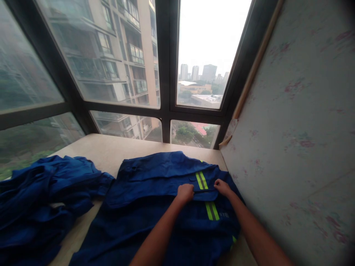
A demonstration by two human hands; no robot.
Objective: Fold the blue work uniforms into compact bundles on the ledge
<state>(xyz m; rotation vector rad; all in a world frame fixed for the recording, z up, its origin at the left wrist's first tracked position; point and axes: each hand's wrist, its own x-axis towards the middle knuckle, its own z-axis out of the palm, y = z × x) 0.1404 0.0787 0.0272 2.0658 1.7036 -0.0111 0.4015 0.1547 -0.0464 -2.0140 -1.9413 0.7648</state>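
Observation:
A blue work jacket [155, 177] with yellow-green and grey reflective strips [202, 180] lies spread over the pale ledge. My left hand [185, 193] is closed at the jacket's front edge, left of the strips. Farther right, my right hand [222, 187] pinches the same garment near its upper end, beside the wall. A short stretch of the front edge runs between the two hands. Small pale lettering [224, 215] shows below the lower strip. My fingertips are partly hidden.
A crumpled heap of blue clothing [55, 181] lies to the left on the pale ledge [107, 144]. Dark window frames [165, 74] rise behind, with buildings outside. A wall with flowered paper [294, 111] stands close on the right.

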